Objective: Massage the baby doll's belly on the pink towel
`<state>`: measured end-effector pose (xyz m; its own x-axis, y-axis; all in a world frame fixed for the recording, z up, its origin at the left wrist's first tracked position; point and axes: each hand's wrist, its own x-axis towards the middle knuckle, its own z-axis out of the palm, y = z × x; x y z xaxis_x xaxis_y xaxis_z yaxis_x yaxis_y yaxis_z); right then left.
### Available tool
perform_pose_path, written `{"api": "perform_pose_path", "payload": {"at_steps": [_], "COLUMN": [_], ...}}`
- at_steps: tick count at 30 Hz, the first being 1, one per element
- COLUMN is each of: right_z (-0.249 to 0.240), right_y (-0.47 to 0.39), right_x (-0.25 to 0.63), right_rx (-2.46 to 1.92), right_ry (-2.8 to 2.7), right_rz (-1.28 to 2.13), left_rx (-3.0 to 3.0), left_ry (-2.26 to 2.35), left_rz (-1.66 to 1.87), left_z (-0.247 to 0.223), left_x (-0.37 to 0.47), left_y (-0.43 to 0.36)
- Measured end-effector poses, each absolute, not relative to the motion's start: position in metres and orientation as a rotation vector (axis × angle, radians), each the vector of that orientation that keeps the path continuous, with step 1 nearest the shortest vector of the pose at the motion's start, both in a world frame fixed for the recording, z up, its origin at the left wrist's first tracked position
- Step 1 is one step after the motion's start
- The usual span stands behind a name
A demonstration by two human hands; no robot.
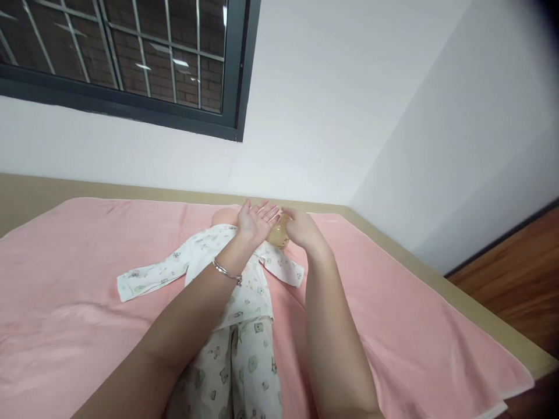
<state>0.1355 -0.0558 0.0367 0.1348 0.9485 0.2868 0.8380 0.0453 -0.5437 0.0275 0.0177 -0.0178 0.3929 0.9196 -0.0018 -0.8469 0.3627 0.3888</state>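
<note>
My left hand (257, 223) is held palm up with its fingers stretched out. Close on its right, my right hand (302, 228) is curled at the upper part of a see-through yellowish bottle (276, 235), with the thumb pointing left. The bottle's top and the right fingers' hold on it are largely hidden. Beneath my arms lies a doll in a white printed top (244, 291) and matching trousers (253, 366). Its rounded, skin-toned head (224, 217) shows partly behind my left hand. The doll's sleeves are spread out to both sides.
A pink cloth (87, 256) with some wrinkles covers most of the tan surface (26, 192). White walls (314, 105) rise behind and to the right. A dark-framed window (233, 116) with bars is at upper left, and wood-grained panelling (519, 256) stands at right.
</note>
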Motion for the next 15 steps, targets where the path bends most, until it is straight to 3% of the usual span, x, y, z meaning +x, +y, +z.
{"api": "perform_pose_path", "payload": {"at_steps": [15], "right_z": [0.0307], "right_y": [-0.0487], "right_x": [0.1416], "right_rx": [-1.847], "right_ry": [-1.72], "right_rz": [0.23], "left_rx": [0.31], "left_ry": [0.218], "left_rz": [1.131], "left_z": [-0.016], "left_x": [0.0273], "left_y": [0.0147]}}
